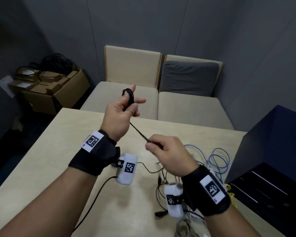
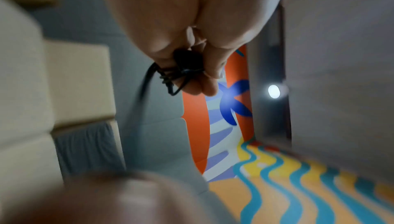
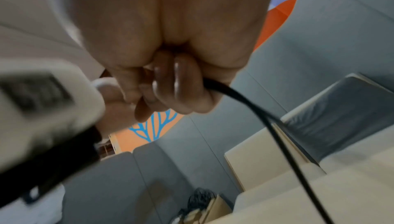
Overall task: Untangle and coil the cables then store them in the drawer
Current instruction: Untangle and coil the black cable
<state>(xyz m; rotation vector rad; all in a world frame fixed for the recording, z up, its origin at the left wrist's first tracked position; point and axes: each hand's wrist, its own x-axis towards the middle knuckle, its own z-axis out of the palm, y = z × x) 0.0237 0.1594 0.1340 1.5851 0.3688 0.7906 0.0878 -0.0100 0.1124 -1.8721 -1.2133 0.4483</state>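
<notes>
One black cable (image 1: pixel 138 131) in air above table (image 1: pixel 50 159), between your two hands. Your left hand (image 1: pixel 120 112): loops wound round fingers, thumb clamped on them. Your right hand (image 1: pixel 167 151): fingers pinch taut stretch, slanting upper-left to lower-right. One blue cable (image 1: pixel 219 158) on table.

Stretch of black cable (image 1: pixel 138 132) hidden inside curled grip of right hand (image 1: pixel 167 151).

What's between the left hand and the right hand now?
Only a straight stretch of black cable, from the coil in the left hand down to the right hand, which pinches it. The head view shows it.
</notes>
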